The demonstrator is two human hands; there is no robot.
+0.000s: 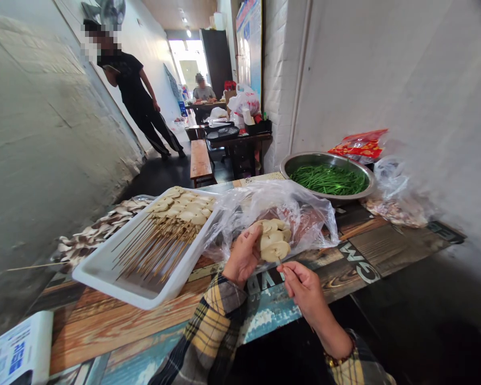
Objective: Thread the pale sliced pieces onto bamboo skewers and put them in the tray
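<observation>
In the middle of the head view, my left hand (243,255) is closed around the left edge of a stack of pale, flat, rounded slices (274,247). The exact food cannot be told. A thin skewer (280,261) comes out of the slices at the bottom. My right hand (303,286) pinches this skewer just below them. To the left, a white plastic tray (116,292) bears many filled skewers (158,248), pale slices at the far end and bare sticks towards me. Behind my hands lies a crumpled clear plastic bag (318,219) with something reddish-brown inside.
A metal bowl (372,187) of green chives stands at the back right, beside a red packet (358,144) and a clear bag (398,200). Brown-and-white pieces (104,219) lie left of the tray. Two people (134,88) are farther back, near a bench (201,158).
</observation>
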